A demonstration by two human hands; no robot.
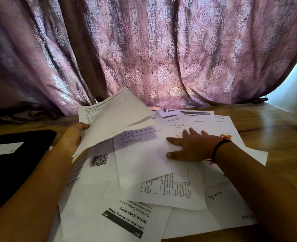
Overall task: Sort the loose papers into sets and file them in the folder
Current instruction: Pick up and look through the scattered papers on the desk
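Left hand point(72, 137): raised over the left part of the table, thumb on top and fingers beneath, gripping a small sheaf of printed sheets point(112, 119) by its left edge. The sheaf is lifted clear of the pile and tilts up toward the far edge.

Folder point(13, 168): black, lying flat at the table's left edge, just left of the left forearm. It bears a white label point(4, 147) on its cover. Whether it is closed or lies open cannot be told.

Loose papers point(144, 172): a scattered, overlapping pile of white sheets, spread from the near edge to the far edge across the middle of the table.
- QR-code sheet point(98, 160): under the lifted sheaf, left side of the pile.
- Sheet headed "INITIAL SCENE SETUP" point(126, 219): near edge, its print upside down to the viewer.
- Sheet with a ruled grid point(168, 187): centre of the pile, partly covered by a plain sheet.
- Sheet with a handwritten note point(215, 195): right of the grid, toward the near right.

Right hand point(195, 147): palm down, fingers spread flat, pressing on the papers right of centre. A dark bracelet point(217, 147) with an orange bead sits on the wrist.

Table point(275, 130): wooden, bare at the right.

Curtain point(144, 49): mauve, patterned, hanging behind the far edge.
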